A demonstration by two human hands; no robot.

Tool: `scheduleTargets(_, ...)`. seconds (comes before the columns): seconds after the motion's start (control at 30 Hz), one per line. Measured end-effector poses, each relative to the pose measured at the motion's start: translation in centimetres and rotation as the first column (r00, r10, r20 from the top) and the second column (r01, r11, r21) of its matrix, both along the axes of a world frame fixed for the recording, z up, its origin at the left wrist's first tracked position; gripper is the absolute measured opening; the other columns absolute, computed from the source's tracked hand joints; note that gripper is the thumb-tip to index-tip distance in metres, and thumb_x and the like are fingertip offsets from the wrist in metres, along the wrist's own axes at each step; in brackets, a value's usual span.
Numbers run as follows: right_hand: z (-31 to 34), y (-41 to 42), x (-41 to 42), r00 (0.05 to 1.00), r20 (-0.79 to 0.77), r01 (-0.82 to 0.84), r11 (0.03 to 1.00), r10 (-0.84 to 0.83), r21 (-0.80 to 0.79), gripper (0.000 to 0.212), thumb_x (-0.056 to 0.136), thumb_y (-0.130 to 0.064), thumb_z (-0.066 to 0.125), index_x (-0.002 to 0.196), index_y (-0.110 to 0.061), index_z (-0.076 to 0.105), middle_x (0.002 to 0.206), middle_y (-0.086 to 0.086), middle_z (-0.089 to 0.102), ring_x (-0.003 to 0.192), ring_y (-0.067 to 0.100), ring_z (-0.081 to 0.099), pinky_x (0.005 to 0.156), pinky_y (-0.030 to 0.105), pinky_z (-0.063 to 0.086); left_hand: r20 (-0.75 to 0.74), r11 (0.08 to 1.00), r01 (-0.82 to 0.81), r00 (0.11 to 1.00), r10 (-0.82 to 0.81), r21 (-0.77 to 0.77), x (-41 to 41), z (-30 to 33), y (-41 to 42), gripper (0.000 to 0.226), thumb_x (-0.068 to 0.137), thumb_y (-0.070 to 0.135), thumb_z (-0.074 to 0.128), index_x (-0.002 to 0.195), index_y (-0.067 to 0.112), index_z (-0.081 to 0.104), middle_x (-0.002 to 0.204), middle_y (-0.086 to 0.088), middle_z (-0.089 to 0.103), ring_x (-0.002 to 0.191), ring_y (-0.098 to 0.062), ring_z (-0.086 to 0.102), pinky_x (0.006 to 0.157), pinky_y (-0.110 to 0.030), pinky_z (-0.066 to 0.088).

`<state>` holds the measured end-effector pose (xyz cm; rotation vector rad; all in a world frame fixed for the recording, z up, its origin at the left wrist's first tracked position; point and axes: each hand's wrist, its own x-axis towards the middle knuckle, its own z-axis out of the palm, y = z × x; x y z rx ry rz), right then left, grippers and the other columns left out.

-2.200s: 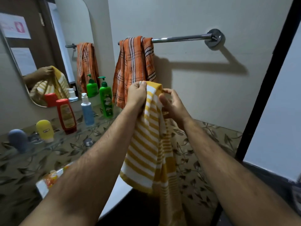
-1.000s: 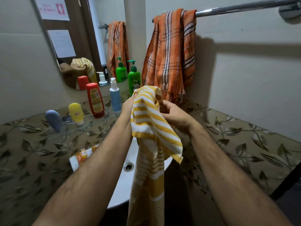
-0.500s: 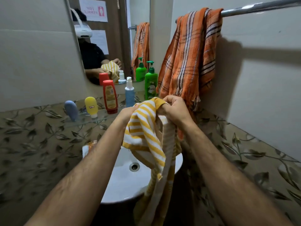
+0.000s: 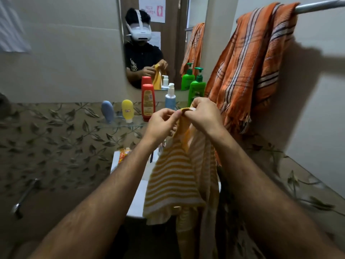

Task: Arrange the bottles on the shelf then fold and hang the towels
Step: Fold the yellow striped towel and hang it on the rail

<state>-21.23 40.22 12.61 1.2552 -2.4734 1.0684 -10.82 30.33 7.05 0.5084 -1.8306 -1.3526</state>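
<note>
My left hand (image 4: 162,122) and my right hand (image 4: 203,114) both pinch the top edge of a yellow-and-white striped towel (image 4: 173,182), which hangs down in front of the sink. An orange plaid towel (image 4: 250,71) is draped over the chrome rail (image 4: 319,6) at the upper right. On the glass shelf (image 4: 119,125) stand a blue tube (image 4: 107,111), a yellow tube (image 4: 127,110), a red bottle (image 4: 148,101), a light blue pump bottle (image 4: 170,99) and a green pump bottle (image 4: 197,86).
A white sink (image 4: 138,189) sits below my arms, with an orange tube (image 4: 123,155) on its left rim. The mirror (image 4: 155,40) reflects a person wearing a headset. A chrome lever (image 4: 24,197) juts from the leaf-patterned tile wall at the left.
The view has swung left toward the mirror. My hands have drawn close together on the striped towel's top edge, and more of it hangs flat below.
</note>
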Motion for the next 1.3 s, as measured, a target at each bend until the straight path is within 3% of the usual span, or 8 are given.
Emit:
scheduleTargets(0.23, 1.4, -0.4, 1.1, 0.993, 0.098, -0.062, 0.997, 0.066, -0.046, 0.015, 0.079, -0.029, 0.066, 0.068, -0.021, 0.062, 0.067, -0.001, 0.061, 0.075, 0.021, 0.063, 0.066, 0.038, 0.055, 0.118, 0.984, -0.095, 0.986, 0.114, -0.153, 2.0, -0.4, 0.8, 0.054, 0.071, 0.040, 0.082, 0.113, 0.022, 0.055, 0.102, 0.001, 0.066, 0.092, -0.014, 0.066, 0.073, -0.031, 0.060)
scheduleTargets(0.4, 2.3, -1.3, 3.5, 0.972, 0.178, -0.138, 0.986, 0.153, -0.092, 0.025, 0.083, -0.028, 0.065, 0.061, -0.017, 0.058, 0.059, -0.001, 0.054, 0.061, 0.014, 0.053, 0.054, 0.026, 0.040, 0.040, 0.725, -0.420, 0.851, 0.524, -0.546, 3.8, -0.7, 1.5, 0.027, 0.081, 0.023, 0.071, 0.101, 0.024, 0.053, 0.092, 0.006, 0.057, 0.080, -0.009, 0.055, 0.064, -0.018, 0.045)
scheduleTargets(0.5, 2.9, -1.9, 5.2, 0.940, 0.239, -0.201, 0.961, 0.243, -0.189, 0.029, 0.084, -0.028, 0.067, 0.060, -0.016, 0.058, 0.056, -0.001, 0.053, 0.056, 0.013, 0.052, 0.054, 0.027, 0.042, 0.154, 0.763, -0.369, 0.843, 0.515, -0.531, 5.6, -1.2, 0.3, 0.011, 0.086, 0.018, 0.063, 0.094, 0.023, 0.057, 0.081, 0.007, 0.061, 0.074, -0.011, 0.057, 0.056, -0.016, 0.036)
scheduleTargets(0.7, 4.4, -1.8, 6.3, 0.890, 0.316, -0.212, 0.914, 0.327, -0.347, 0.017, 0.089, -0.027, 0.066, 0.078, -0.015, 0.064, 0.076, 0.003, 0.063, 0.076, 0.018, 0.064, 0.071, 0.033, 0.055, 0.305, 0.936, -0.222, 0.903, 0.303, -0.273, 11.2, -4.5, -3.1, 0.012, 0.089, 0.018, 0.053, 0.081, 0.014, 0.062, 0.074, -0.001, 0.064, 0.074, -0.018, 0.061, 0.067, -0.038, 0.052)
scheduleTargets(0.83, 2.8, -1.7, 6.0, 0.906, 0.333, -0.239, 0.965, 0.261, -0.106, 0.045, 0.082, -0.024, 0.076, 0.122, -0.017, 0.058, 0.118, 0.000, 0.059, 0.107, 0.020, 0.062, 0.094, 0.040, 0.055, 0.134, 0.970, -0.176, 0.971, 0.200, -0.167, 14.7, -1.3, -2.9, 0.015, 0.093, 0.011, 0.055, 0.089, 0.014, 0.069, 0.083, 0.001, 0.068, 0.075, -0.001, 0.060, 0.072, -0.021, 0.051)
scheduleTargets(0.93, 1.3, -1.0, 9.2, 0.739, 0.471, -0.573, 0.817, 0.482, 0.063, 0.087, 0.067, -0.031, 0.085, 0.143, -0.029, 0.042, 0.132, -0.015, 0.043, 0.122, 0.012, 0.049, 0.102, 0.032, 0.047, 0.158, 0.958, -0.050, 0.983, 0.098, -0.282, 16.4, 3.9, -1.7, 0.014, 0.093, 0.012, 0.057, 0.093, 0.015, 0.071, 0.088, 0.004, 0.070, 0.081, 0.002, 0.062, 0.071, -0.010, 0.047)
scheduleTargets(1.07, -0.8, -1.2, 13.0, 0.576, 0.570, -0.725, 0.689, 0.586, 0.024, 0.043, 0.075, -0.029, 0.081, 0.114, -0.017, 0.068, 0.112, 0.005, 0.071, 0.104, 0.020, 0.069, 0.094, 0.042, 0.056, 0.321, 0.901, 0.152, 0.947, -0.015, -0.407, 18.5, 7.4, -0.5, 0.013, 0.089, 0.012, 0.061, 0.091, 0.014, 0.074, 0.086, -0.002, 0.071, 0.076, -0.006, 0.063, 0.070, -0.019, 0.051)
scheduleTargets(1.3, 2.6, 0.3, 15.3, 0.141, 0.582, -0.592, 0.540, 0.801, -0.599, 0.016, 0.084, -0.011, 0.054, 0.082, -0.011, 0.069, 0.074, 0.003, 0.069, 0.069, 0.013, 0.068, 0.065, 0.024, 0.057, 0.278, 0.927, 0.370, 0.899, -0.339, -0.067, 25.0, 7.1, -3.5, 0.023, 0.078, 0.031, 0.075, 0.091, 0.012, 0.073, 0.083, -0.002, 0.069, 0.075, -0.013, 0.063, 0.067, -0.023, 0.052)
